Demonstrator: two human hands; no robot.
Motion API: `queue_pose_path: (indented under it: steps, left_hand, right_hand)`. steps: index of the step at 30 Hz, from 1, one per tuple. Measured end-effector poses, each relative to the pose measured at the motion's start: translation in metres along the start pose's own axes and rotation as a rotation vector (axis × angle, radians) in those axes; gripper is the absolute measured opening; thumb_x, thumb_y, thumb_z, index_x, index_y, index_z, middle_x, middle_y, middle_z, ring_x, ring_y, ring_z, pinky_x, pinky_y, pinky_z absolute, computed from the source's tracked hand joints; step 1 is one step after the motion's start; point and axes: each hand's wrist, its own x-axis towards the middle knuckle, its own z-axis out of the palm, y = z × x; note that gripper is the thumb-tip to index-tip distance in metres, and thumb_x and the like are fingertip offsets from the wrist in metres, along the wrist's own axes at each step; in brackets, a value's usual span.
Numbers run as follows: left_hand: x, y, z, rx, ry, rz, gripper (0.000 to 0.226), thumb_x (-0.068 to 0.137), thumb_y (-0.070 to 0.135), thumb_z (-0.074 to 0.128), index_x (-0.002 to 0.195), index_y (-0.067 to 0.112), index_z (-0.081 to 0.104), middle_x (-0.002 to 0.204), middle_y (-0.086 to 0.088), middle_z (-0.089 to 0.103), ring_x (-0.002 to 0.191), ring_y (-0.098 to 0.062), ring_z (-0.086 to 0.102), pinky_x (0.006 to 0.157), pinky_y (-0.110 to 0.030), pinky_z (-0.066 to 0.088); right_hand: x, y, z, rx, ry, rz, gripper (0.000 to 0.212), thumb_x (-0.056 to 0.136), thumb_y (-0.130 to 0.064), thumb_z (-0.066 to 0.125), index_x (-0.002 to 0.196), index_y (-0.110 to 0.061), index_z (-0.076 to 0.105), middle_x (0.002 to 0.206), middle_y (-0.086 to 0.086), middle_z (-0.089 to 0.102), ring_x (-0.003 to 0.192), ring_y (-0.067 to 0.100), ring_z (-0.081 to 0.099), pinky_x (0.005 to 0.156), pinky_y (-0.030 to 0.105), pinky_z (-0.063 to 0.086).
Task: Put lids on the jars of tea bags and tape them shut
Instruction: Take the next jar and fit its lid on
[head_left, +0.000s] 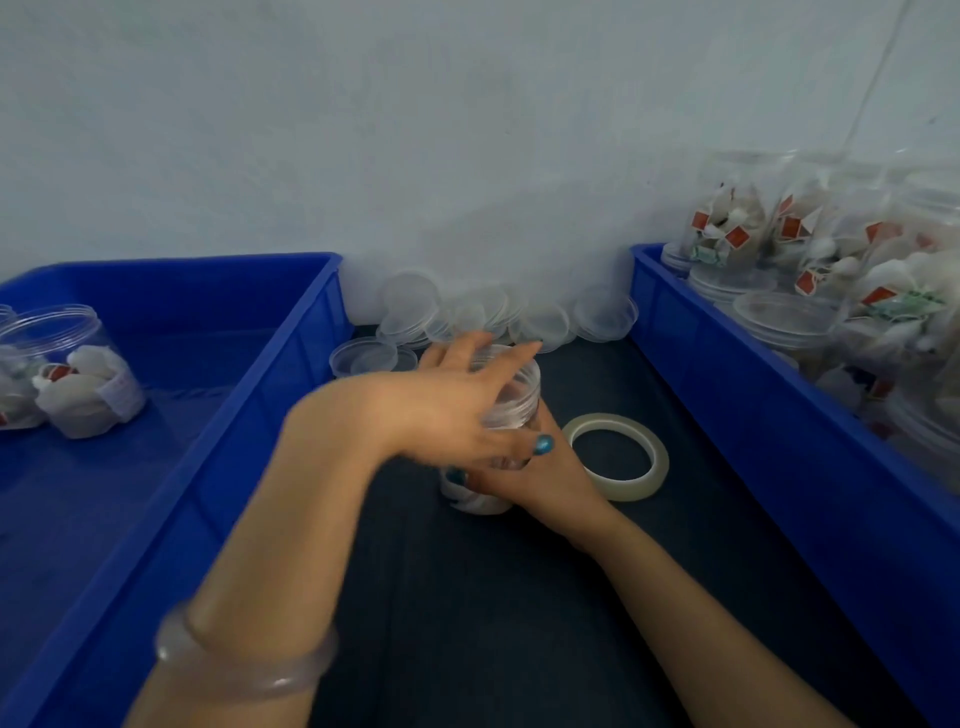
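Note:
A clear plastic jar of tea bags (511, 395) stands on the dark table between two blue crates. My left hand (452, 405) lies over its top and side, fingers spread and curved round the lid area, thumb down the front. My right hand (535, 478) grips the jar's lower part from the right, fingers wrapped round it. A roll of clear tape (615, 457) lies flat just right of the jar. Loose clear lids (410, 306) are piled against the wall behind it. The picture is blurred around the hands.
The left blue crate (291, 364) holds jars of tea bags (78, 374) at its far left. In the right blue crate (727, 374) stand several jars of tea bags (727, 218) and spare lids. A white wall closes the back.

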Motion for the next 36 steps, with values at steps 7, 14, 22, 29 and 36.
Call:
queue_pose_path:
  steps: [7, 14, 22, 29, 36]
  left_hand:
    - [-0.002, -0.020, -0.017, 0.001, 0.124, 0.162, 0.072, 0.087, 0.062, 0.060, 0.151, 0.053, 0.027, 0.145, 0.007, 0.045, 0.136, -0.013, 0.038, 0.112, -0.036, 0.037]
    - [0.003, 0.010, 0.002, 0.334, 0.382, -0.201, 0.085, 0.074, 0.089, 0.034, 0.142, 0.039, 0.042, 0.129, -0.011, 0.048, 0.126, -0.027, 0.044, 0.078, -0.038, 0.036]
    - [0.015, 0.033, 0.023, 0.378, 0.510, -0.422, 0.086, 0.087, 0.083, 0.027, 0.130, 0.011, 0.047, 0.114, -0.013, 0.046, 0.105, -0.027, 0.045, 0.077, -0.039, 0.036]
    - [0.009, 0.007, 0.003, 0.141, 0.277, 0.004, 0.072, 0.088, 0.061, 0.059, 0.148, 0.026, 0.040, 0.146, -0.004, 0.038, 0.133, -0.024, 0.039, 0.104, -0.038, 0.042]
    - [0.016, -0.017, 0.000, -0.247, 0.136, 0.415, 0.031, 0.084, 0.030, 0.080, 0.109, 0.034, 0.064, 0.120, 0.014, 0.057, 0.119, -0.005, 0.051, 0.106, -0.035, 0.042]
  right_hand:
    - [0.000, -0.001, 0.002, -0.002, 0.012, -0.019, 0.079, 0.071, 0.006, 0.086, 0.134, -0.019, 0.045, 0.126, -0.005, 0.063, 0.111, -0.003, 0.063, 0.083, 0.013, 0.051]
    - [0.000, -0.003, 0.002, -0.001, 0.001, -0.005, 0.075, 0.072, 0.001, 0.088, 0.133, -0.019, 0.047, 0.124, -0.009, 0.067, 0.113, -0.003, 0.063, 0.086, 0.011, 0.050]
    - [-0.001, -0.004, 0.002, -0.027, -0.001, -0.016, 0.081, 0.073, 0.008, 0.084, 0.134, -0.025, 0.043, 0.128, -0.015, 0.060, 0.114, -0.011, 0.058, 0.087, 0.006, 0.045]
    - [-0.001, -0.002, 0.002, -0.012, 0.014, -0.020, 0.074, 0.072, 0.008, 0.084, 0.130, -0.019, 0.046, 0.121, -0.006, 0.064, 0.106, -0.008, 0.063, 0.080, 0.008, 0.049]
    - [0.000, -0.002, 0.002, -0.054, 0.024, -0.032, 0.073, 0.071, 0.003, 0.087, 0.128, -0.023, 0.049, 0.115, -0.016, 0.066, 0.109, -0.008, 0.062, 0.084, 0.008, 0.048]
